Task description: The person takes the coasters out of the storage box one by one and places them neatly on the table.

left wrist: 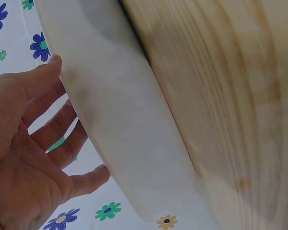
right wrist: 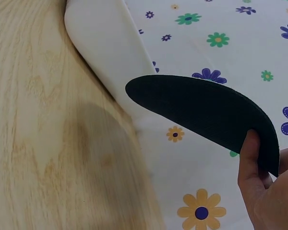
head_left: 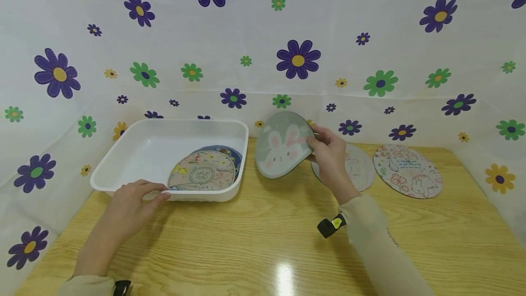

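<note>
My right hand (head_left: 330,156) pinches the right edge of a round grey mouse pad (head_left: 279,150) printed with a white bunny. The pad is raised and tilted above the table, just right of a white plastic tub (head_left: 119,182); its dark underside (right wrist: 197,105) shows in the right wrist view. My left hand (head_left: 131,209) holds the tub's front rim, with the thumb and fingertips at the edge (left wrist: 62,79). Inside the tub, at its right end, a pink patterned round pad (head_left: 213,161) overlaps a blue one (head_left: 228,151).
Two more round pads lie on the wooden table (head_left: 255,236) to the right: a pale one (head_left: 359,168) partly behind my right hand, and a floral bunny one (head_left: 408,172). A flower-printed cloth (head_left: 246,31) hangs behind and along both sides.
</note>
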`<state>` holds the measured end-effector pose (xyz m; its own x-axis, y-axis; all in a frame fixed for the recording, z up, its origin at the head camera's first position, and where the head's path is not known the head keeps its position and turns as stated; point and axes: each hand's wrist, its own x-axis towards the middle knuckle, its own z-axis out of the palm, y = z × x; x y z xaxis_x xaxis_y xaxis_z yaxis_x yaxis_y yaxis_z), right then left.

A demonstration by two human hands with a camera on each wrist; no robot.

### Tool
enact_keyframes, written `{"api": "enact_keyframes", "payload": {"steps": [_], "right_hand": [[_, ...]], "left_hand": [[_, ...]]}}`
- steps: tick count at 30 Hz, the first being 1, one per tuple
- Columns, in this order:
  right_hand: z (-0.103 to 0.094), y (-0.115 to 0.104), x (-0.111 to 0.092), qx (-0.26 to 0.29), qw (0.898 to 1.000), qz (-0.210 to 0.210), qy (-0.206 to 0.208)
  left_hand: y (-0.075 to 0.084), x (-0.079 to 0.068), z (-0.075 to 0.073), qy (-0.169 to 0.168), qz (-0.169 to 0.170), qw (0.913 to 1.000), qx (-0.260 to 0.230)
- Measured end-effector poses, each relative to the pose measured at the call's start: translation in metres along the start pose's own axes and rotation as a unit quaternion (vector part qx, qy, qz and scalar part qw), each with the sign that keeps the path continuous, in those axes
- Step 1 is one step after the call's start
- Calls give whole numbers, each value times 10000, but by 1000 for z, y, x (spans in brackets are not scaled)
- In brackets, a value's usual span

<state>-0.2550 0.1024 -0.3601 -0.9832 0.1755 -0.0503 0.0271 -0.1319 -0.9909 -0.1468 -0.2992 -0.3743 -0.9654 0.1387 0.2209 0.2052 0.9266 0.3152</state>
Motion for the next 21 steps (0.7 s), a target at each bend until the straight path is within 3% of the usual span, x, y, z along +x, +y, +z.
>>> {"api": "enact_keyframes", "payload": {"steps": [21], "right_hand": [[13, 18, 9, 11, 9997, 235, -91]], "left_hand": [[1, -1, 0, 130, 22, 9999, 18]]}}
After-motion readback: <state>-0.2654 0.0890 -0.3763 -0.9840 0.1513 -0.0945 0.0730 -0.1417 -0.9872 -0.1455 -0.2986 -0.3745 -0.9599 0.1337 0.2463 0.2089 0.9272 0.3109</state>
